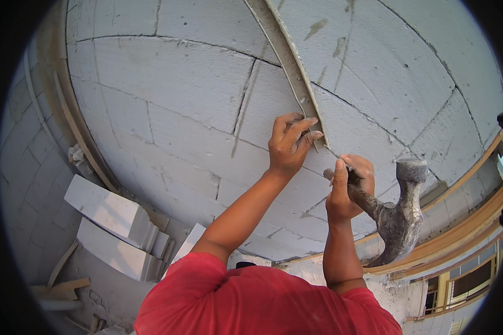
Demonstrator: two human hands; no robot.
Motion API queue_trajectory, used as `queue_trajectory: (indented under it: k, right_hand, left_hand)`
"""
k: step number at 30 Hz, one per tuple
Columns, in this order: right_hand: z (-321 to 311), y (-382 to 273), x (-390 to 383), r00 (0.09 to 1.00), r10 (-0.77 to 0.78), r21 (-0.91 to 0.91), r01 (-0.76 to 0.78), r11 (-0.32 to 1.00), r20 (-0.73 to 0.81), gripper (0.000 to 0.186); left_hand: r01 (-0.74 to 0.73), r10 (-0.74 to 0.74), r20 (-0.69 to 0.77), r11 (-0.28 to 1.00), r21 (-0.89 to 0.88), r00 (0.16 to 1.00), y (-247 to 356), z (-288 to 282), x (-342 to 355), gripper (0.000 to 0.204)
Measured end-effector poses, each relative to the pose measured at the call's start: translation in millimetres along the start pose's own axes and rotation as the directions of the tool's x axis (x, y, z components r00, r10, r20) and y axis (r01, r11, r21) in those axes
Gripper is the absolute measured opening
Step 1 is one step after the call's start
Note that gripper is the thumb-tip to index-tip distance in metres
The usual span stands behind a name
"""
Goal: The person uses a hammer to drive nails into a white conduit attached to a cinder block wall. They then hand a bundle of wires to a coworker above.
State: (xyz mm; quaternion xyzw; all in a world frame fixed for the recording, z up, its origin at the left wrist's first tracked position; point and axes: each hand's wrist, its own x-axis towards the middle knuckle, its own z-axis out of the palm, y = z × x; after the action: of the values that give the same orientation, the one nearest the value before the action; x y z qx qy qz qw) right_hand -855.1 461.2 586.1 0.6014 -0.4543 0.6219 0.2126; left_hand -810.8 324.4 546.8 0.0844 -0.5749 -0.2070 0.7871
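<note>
In the right grip (351,187), closed round the handle (368,202), the claw hammer (402,218) appears head-heavy and rigid; best held along that handle. Leftward, the left grip (290,144) is part-curled at the lower end of the long strip (289,53); pinching cannot be confirmed.

We saw too little of the thin piece (332,152) by the right hand (349,187) to identify it. That hand hid part of the hammer (401,215)'s handle. We lost the grey channel (292,58) past the twelve o'clock edge, the red shirt (262,301) at six, and couldn't identify the pale bundle (77,154) toward nine.
</note>
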Motion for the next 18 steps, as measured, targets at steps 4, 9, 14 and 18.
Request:
queue_trajectory:
  k: [4, 9, 14, 18]
  right_hand:
    - [4.4, 3.7, 7.6, 0.998, 0.056, 0.001, -0.056, 0.998, 0.032, 0.011]
    - [22.8, 17.7, 12.1, 0.978, 0.205, -0.002, -0.206, 0.979, -0.046, 0.008]
    - [33.5, 31.5, 11.9, 0.97, 0.241, 0.033, -0.24, 0.97, -0.034, 0.015]
    - [34.7, 36.3, 16.1, 0.947, 0.321, 0.107, -0.316, 0.943, -0.026, 0.018]
  left_hand:
    - [-0.08, 0.087, -0.067, 0.993, 0.092, 0.994, -5.6, 5.6, 4.3, 0.025]
    - [-0.075, 0.042, -0.261, 0.99, -0.119, 0.964, -9.5, 21.1, 3.6, 0.057]
    - [0.102, -0.119, -0.13, 0.986, -0.132, 0.984, -14.2, 10.4, 9.4, 0.073]
    - [0.245, -0.243, -0.09, 0.97, 0.005, 0.966, -4.4, 2.5, 14.1, 0.077]
